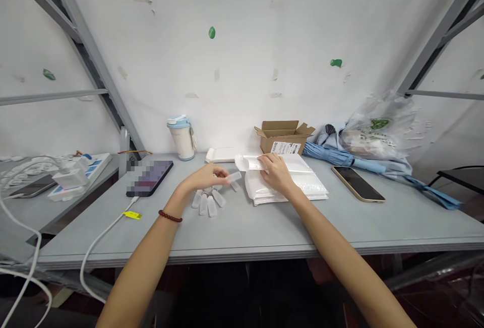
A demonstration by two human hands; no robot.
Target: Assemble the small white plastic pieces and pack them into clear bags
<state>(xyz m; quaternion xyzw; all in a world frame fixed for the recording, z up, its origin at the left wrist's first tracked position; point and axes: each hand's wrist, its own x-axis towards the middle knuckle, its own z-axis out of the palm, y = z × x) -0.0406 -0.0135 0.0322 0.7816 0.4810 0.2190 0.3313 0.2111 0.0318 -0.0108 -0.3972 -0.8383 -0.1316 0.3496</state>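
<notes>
My left hand (208,176) pinches a small translucent plastic piece (235,176) shaped like a tag, just left of the mailers. Below that hand, several similar frosted tags (212,207) lie fanned out on the grey table. My right hand (277,173) is closed on the upper edge of a white padded mailer (302,160), at the top of a small stack (287,194). Its fingers curl at the mailer's left end, where a flap (245,161) stands lifted. The right fingertips are partly hidden by the hand itself.
Along the wall stand a cream and blue cup (182,137), a white flat item (221,154) and an open cardboard box (282,137). A phone (150,178) with a cable lies left, another phone (358,184) right. A blue folded umbrella (344,157) and plastic bag (378,129) lie far right.
</notes>
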